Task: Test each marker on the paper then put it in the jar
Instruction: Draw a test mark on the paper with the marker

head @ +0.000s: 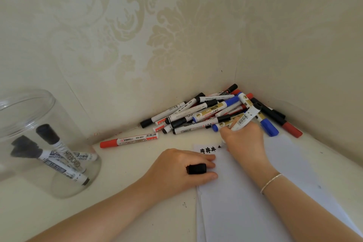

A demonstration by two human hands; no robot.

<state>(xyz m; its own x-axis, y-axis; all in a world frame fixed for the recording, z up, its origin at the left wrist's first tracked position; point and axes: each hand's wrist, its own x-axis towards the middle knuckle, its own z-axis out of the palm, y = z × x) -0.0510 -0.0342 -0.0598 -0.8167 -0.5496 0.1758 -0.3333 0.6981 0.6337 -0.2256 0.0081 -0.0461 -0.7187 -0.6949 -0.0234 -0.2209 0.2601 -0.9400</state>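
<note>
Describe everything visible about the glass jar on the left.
The glass jar is clear, round and lidless, standing upright at the left of the pale table close to the wallpapered wall. Its wide open rim faces up and part of it is cut off by the picture's edge. Inside, about three black-capped whiteboard markers lean with white barrels down on its bottom and caps up. Neither hand touches it.
</note>
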